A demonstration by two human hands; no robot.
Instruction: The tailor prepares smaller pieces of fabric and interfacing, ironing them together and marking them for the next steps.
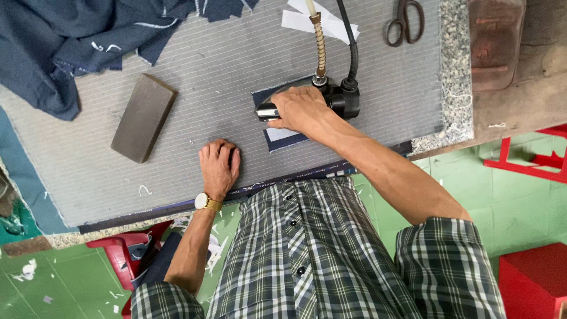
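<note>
My right hand (301, 109) grips the handle of a black steam iron (339, 97) that presses a small navy fabric piece (283, 137) on the grey striped pressing pad (236, 65). A braided metal hose (319, 44) and a black cable (353, 41) run from the iron toward the far edge. My left hand (218, 165), with a gold wristwatch (208, 202), rests with loosely curled fingers on the pad near the front edge, left of the fabric piece, holding nothing.
A grey rectangular block (143, 117) lies on the pad at left. A heap of navy cloth (65, 41) fills the far left corner. Scissors (406, 20) and white paper pieces (322, 22) lie at the far edge. Red plastic stools (531, 280) stand on the green tiled floor.
</note>
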